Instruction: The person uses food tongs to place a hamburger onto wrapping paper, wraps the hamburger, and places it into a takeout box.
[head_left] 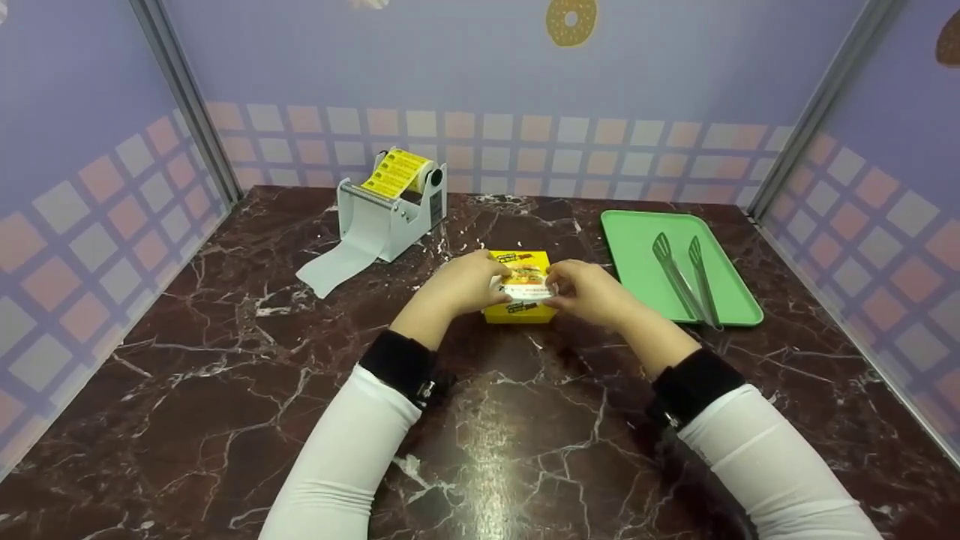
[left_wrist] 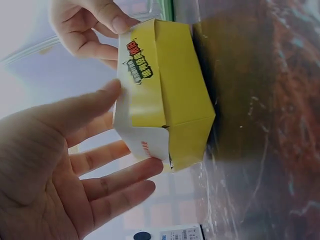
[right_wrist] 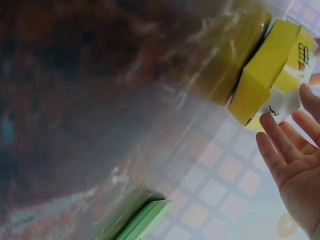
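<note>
A yellow burger box [head_left: 519, 313] sits closed on the dark marbled table between my two hands. Across its lid lies a white printed label [head_left: 527, 290], whose ends fold down over the box's left and right sides. My left hand [head_left: 470, 282] is at the left side; in the left wrist view its thumb touches the lid edge and its extended fingertips touch the folded label end [left_wrist: 150, 142]. On the opposite side, my right hand [right_wrist: 300, 165] presses the other label end [right_wrist: 280, 104] with nearly straight fingers, thumb at the lid edge.
A white label dispenser [head_left: 424, 229] with a roll of yellow labels [head_left: 396, 174] stands at back left, its backing strip [head_left: 341, 266] trailing onto the table. On the right, metal tongs [head_left: 679, 281] lie on a green tray [head_left: 731, 289]. Tiled-pattern walls [head_left: 495, 75] enclose the table.
</note>
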